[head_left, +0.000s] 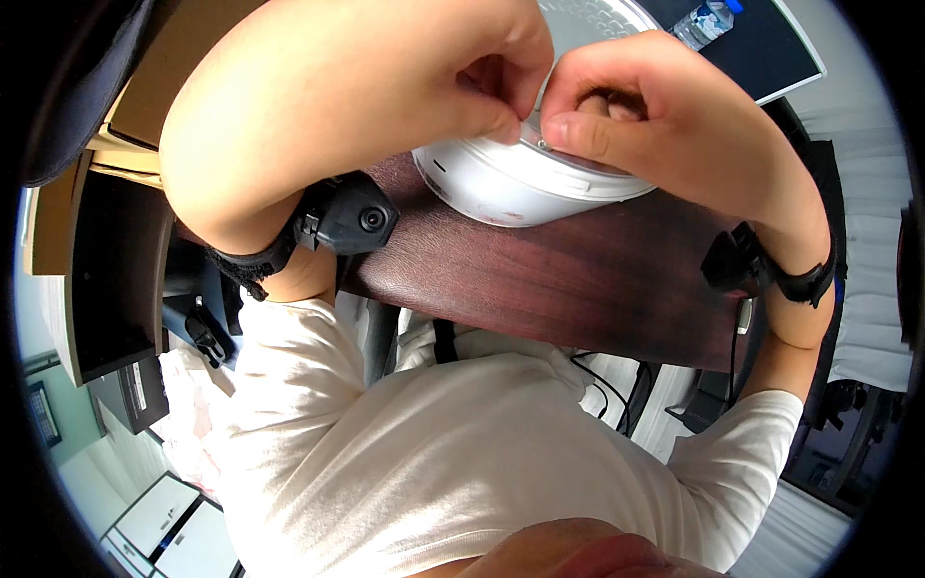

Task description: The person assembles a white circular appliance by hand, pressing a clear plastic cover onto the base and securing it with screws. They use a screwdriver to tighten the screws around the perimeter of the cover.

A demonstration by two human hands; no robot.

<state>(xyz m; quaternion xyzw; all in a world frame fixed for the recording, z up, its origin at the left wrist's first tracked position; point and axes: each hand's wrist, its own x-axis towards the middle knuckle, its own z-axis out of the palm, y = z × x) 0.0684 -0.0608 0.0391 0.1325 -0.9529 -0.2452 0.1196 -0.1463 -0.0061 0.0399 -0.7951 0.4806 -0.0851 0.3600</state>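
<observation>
Dark red-brown desk point(540, 279), bearing white tub point(520, 197) set back from near edge. Left hand point(525, 58): curled, thumb tip at tub's near rim; cannot tell whether grasping. Right hand point(660, 106): likewise curled, just beside left, thumb tip at small metallic piece point(542, 144) on rim; cannot tell if pinched. Beyond, to right: clear bottle point(703, 27), blue-capped, seen against dark, white-edged panel point(771, 60).

Two hands point(528, 63) point(626, 72), one white tub point(491, 193)

Two black strapped devices point(352, 214) point(737, 262), left and right of centre; one blue-capped bottle point(703, 26), upper right; one brown tabletop point(540, 275), centre; two white sleeves point(289, 356) point(747, 443), lower left and lower right.
</observation>
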